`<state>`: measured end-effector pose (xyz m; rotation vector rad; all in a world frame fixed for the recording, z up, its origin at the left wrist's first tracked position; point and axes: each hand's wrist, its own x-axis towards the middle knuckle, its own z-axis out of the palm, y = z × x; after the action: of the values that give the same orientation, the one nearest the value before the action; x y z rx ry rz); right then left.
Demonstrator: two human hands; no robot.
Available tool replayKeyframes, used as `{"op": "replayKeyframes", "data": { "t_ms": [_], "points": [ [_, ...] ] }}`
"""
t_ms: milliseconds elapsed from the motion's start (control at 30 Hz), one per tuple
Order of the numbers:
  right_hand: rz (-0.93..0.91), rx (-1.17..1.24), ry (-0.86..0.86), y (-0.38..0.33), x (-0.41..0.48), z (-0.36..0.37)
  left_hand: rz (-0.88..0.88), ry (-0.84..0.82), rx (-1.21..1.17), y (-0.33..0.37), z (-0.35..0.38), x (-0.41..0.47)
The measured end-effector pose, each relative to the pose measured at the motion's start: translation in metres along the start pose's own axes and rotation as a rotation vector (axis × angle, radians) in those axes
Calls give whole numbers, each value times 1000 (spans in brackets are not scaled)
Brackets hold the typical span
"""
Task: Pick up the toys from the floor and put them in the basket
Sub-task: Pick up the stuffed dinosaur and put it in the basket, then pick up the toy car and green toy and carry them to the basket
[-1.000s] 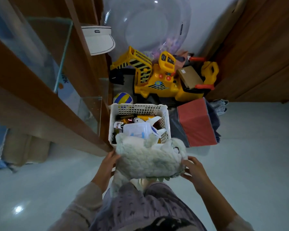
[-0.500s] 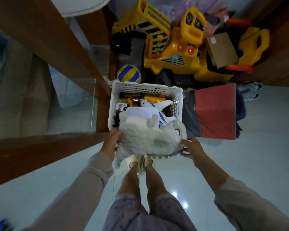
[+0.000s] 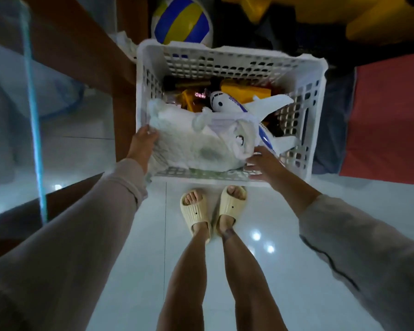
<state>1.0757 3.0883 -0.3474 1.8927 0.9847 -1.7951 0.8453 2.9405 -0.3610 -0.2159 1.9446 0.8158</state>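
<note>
A white plastic basket with perforated walls stands on the floor in front of my feet. A fluffy white plush animal lies inside it at the near side, on top of other toys. My left hand grips the plush's left end, and my right hand holds its head end by the near rim. Behind the plush lie a white and blue toy airplane and yellow and orange toys.
A blue, yellow and white ball sits behind the basket. A yellow ride-on toy is at the top right. A red and dark fabric box stands right of the basket. Wooden furniture with a glass panel stands left.
I have bent lower and nearer. Both hands have moved the plush forward and down from in front of the basket into it.
</note>
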Motion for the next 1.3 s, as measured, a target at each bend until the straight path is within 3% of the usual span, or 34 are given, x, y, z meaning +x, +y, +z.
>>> {"op": "replayKeyframes", "data": {
  "t_ms": [267, 600, 700, 933, 1133, 1300],
  "points": [
    [-112, -287, 27, 26, 31, 22, 31, -49, 278, -39, 7, 5],
    [-97, -277, 25, 21, -133, -36, -167, -299, 364, -39, -31, -169],
    [-114, -303, 101, 39, -198, -59, -177, -295, 392, -30, -39, -228],
    [-51, -308, 99, 104, -322, -82, -120, -329, 470, -2, -58, -333],
    [-105, -388, 156, 153, -368, -79, -60, -275, 423, 2, -96, -373],
    [-180, -363, 188, 164, -371, -87, -126, -193, 268, -9, -127, -395]
  ]
}}
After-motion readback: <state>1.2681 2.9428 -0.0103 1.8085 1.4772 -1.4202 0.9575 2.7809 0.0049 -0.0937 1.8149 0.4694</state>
